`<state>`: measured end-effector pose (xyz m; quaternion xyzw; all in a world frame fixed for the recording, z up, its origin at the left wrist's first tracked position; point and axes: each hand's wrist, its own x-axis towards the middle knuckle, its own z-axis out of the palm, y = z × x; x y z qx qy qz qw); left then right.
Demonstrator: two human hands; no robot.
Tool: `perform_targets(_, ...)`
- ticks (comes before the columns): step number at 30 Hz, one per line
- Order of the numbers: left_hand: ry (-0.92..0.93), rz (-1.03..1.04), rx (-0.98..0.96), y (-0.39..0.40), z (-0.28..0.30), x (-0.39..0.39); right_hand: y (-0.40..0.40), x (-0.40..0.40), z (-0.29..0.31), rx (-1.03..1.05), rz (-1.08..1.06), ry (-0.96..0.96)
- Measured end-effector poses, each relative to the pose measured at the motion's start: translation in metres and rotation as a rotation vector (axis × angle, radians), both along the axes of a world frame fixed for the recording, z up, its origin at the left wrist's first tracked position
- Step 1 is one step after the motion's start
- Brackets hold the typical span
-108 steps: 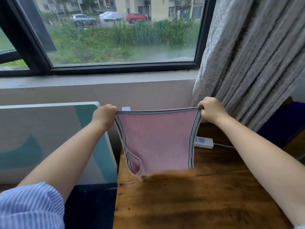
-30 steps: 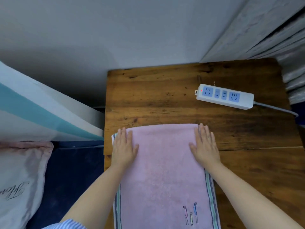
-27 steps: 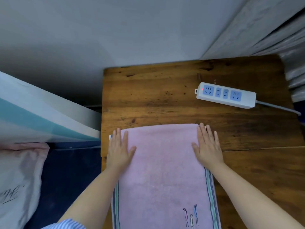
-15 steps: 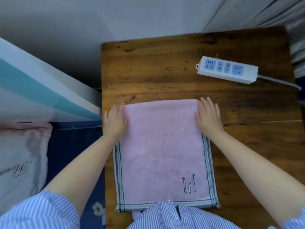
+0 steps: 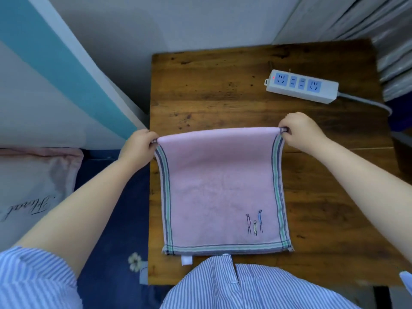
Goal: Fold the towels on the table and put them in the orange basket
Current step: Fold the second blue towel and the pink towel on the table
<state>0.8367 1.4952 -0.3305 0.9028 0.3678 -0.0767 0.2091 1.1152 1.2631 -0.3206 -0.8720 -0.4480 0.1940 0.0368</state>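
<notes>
Towel corners now pinched, lifted.

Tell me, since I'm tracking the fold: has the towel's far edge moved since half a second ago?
Yes. The pink towel far edge, then flat, is now lifted, pinched by left hand and right hand, away from the power strip.

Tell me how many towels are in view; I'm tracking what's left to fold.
1: a pink towel on the wooden table, its far corners pinched by the left hand and right hand. Others may lie out of frame.
</notes>
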Motion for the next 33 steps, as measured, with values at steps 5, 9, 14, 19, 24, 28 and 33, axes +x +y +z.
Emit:
perform_targets(5, -0.044, -0.230, 0.031, -0.044, 0.017, -0.059, -0.070, -0.038, 0.010, 0.310, 0.246, -0.069)
perform_targets(9, -0.083, -0.446, 0.061, -0.079, 0.016, -0.101, -0.119, -0.079, 0.007, 0.306, 0.243, -0.124)
perform_targets(14, -0.031, -0.560, 0.022, -0.113, 0.010, -0.130, -0.159, -0.121, -0.006, 0.277, 0.220, -0.132)
perform_targets(19, 0.073, -0.576, 0.015, -0.137, -0.001, -0.153, -0.190, -0.154, -0.021, 0.247, 0.169, -0.127)
perform_targets(24, 0.126, -0.495, 0.045, -0.164, -0.006, -0.169, -0.207, -0.168, -0.031, 0.260, 0.154, -0.149)
perform_targets(28, 0.216, -0.440, 0.116, -0.184, -0.009, -0.174, -0.215, -0.172, -0.036, 0.259, 0.190, -0.179)
perform_targets(33, 0.290, -0.451, 0.230, -0.197, -0.031, -0.176, -0.222, -0.175, -0.052, 0.266, 0.222, -0.220)
